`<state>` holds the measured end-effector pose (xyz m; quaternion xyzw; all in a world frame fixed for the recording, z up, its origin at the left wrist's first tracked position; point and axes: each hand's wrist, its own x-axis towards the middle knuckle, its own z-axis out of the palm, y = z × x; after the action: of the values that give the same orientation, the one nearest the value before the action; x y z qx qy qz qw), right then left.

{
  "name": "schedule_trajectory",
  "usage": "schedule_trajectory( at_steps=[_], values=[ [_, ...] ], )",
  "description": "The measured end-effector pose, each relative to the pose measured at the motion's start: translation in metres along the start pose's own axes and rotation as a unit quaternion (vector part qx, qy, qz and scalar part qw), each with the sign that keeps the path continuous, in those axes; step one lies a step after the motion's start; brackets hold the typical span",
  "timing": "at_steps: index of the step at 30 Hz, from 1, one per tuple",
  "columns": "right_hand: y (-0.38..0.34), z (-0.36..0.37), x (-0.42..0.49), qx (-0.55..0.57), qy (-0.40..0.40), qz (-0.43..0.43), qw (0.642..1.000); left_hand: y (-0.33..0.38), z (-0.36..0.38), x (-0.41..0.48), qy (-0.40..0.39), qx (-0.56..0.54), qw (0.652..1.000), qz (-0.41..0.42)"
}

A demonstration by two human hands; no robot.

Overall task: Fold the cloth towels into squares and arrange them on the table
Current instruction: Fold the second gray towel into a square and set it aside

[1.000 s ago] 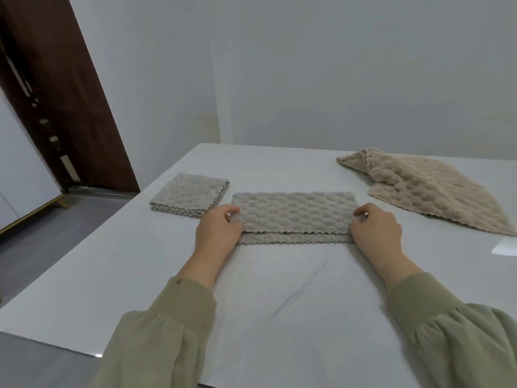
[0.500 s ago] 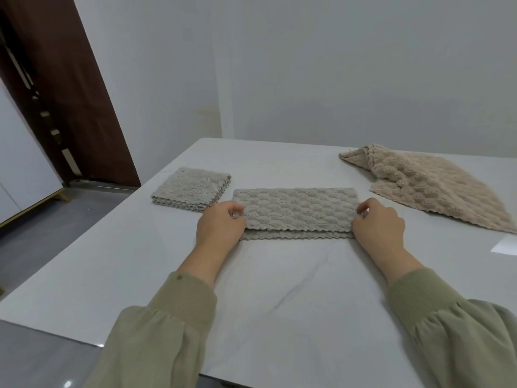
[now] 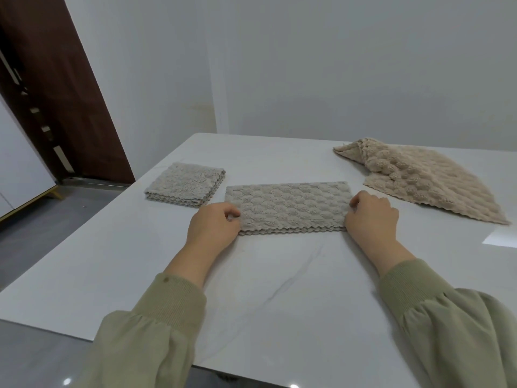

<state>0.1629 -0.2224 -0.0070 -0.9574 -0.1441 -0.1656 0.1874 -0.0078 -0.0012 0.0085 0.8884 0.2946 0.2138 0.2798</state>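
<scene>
Sleeves [image 3: 156, 331] nearest, olive green, cut off at the lower edge. Beyond them, bare stretch of white table [image 3: 279, 289]. Next, left hand [image 3: 214, 225] and right hand [image 3: 370, 217], one at each short end of grey towel [image 3: 291, 205], fingers curled, pinching its near corners. Towel flat at mid-table as a long doubled strip, scalloped edges stacked along the near side. Probably squaring up the first fold ahead of the second. To do it well: draw both ends gently apart to take out slack, match the scalloped edges, press flat, then carry one short end across onto the other, corner to corner, for a true square. Keep clear of folded square [image 3: 186, 184] just beside the strip's left end, finished by the look of it. Farther right, well apart, beige towel [image 3: 419, 183], rumpled, one corner turned over, not yet folded. Hard to make out: fingertips tucked against the cloth, exact pinch point of each hand, number of layers in the folded square. Behind, plain wall and brown door [image 3: 56, 93].
</scene>
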Motion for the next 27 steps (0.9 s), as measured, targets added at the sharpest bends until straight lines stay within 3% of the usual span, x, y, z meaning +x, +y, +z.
schedule_trajectory(
  at_steps=[2, 5, 6, 8, 11, 17, 22, 27],
  values=[
    [0.0, 0.0, -0.001, -0.028, 0.01, -0.004, 1.0, -0.003, 0.002, 0.001, -0.003, 0.051, 0.999, 0.019],
    [-0.009, -0.001, -0.006, 0.08, 0.144, -0.095, 0.982, -0.007, 0.004, 0.004, 0.055, 0.055, 0.988, 0.135],
    [-0.014, -0.001, -0.009, 0.127, 0.151, -0.147, 0.969, -0.008, 0.004, 0.004, 0.049, 0.045, 0.982, 0.175],
    [-0.026, 0.0, -0.017, 0.19, 0.068, -0.241, 0.949, -0.006, 0.005, 0.003, -0.007, 0.038, 0.974, 0.222],
    [-0.035, 0.005, -0.026, 0.159, -0.061, -0.318, 0.933, -0.004, 0.009, 0.002, -0.055, 0.058, 0.967, 0.24],
    [-0.035, 0.007, -0.025, 0.134, -0.049, -0.36, 0.922, -0.004, 0.009, 0.003, -0.064, 0.086, 0.962, 0.252],
    [-0.034, 0.001, -0.027, 0.159, -0.041, -0.318, 0.934, 0.003, 0.017, 0.0, -0.01, 0.078, 0.955, 0.287],
    [-0.031, 0.0, -0.029, 0.153, -0.057, -0.319, 0.934, 0.007, 0.027, 0.0, -0.029, 0.101, 0.938, 0.33]
  ],
)
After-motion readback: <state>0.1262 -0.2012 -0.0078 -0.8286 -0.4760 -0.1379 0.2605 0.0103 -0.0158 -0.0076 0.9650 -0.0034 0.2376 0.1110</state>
